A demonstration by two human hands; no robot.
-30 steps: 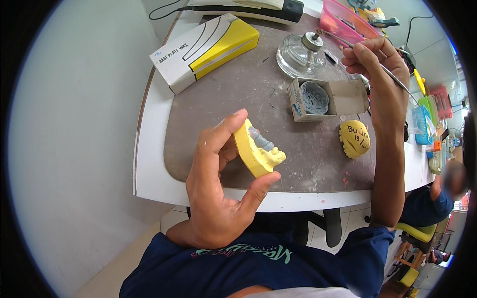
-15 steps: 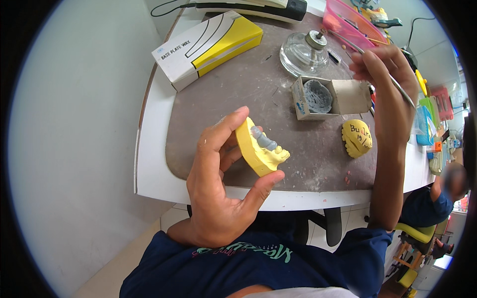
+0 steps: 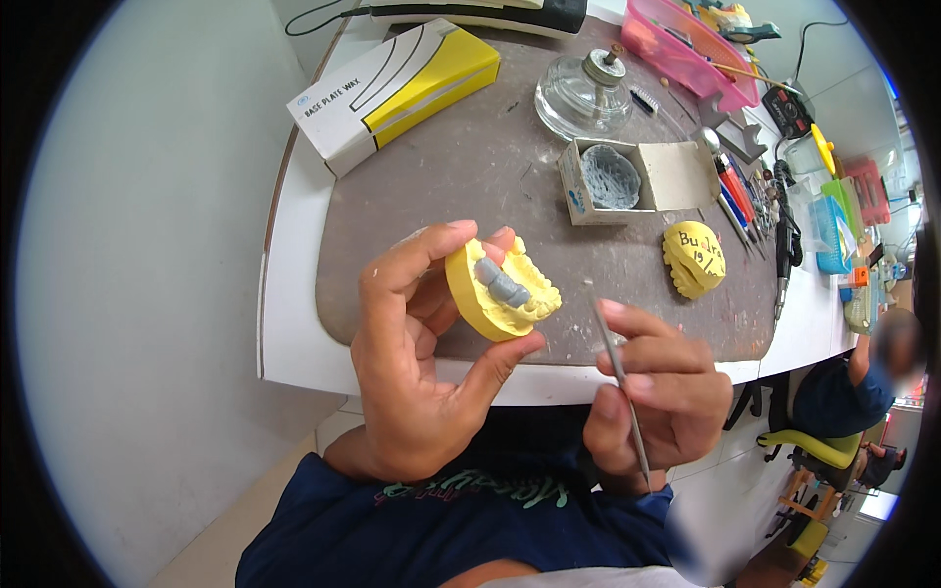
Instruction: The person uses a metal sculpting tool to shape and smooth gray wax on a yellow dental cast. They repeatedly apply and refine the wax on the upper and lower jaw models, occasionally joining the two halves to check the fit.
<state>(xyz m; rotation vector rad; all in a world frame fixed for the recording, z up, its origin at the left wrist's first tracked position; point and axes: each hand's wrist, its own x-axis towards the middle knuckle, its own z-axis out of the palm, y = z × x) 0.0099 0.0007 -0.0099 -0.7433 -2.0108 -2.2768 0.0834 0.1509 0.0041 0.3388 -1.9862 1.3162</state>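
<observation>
My left hand (image 3: 417, 363) grips a yellow dental cast (image 3: 480, 304) between thumb and fingers, its toothed side tilted up and to the right. Grey wax (image 3: 503, 284) covers part of the tooth row on that cast. In my right hand (image 3: 667, 392) is a thin metal wax carving tool (image 3: 625, 387), pinched between thumb and fingers. Its upper tip points toward the cast but stays apart from it. A second yellow cast (image 3: 696, 260) with handwriting on it lies on the mat to the right.
A small open box of grey wax (image 3: 610, 178) sits mid-mat, behind it a glass spirit lamp (image 3: 584, 98). At the back left lies a white and yellow carton (image 3: 392, 93). Pens and tools (image 3: 740, 196) and a pink basket (image 3: 676, 54) line the right. A person (image 3: 833, 382) sits far right.
My right hand has come down from beside the spirit lamp to near the held cast, bringing the carving tool. The left hand has tipped the cast so more of its toothed side shows.
</observation>
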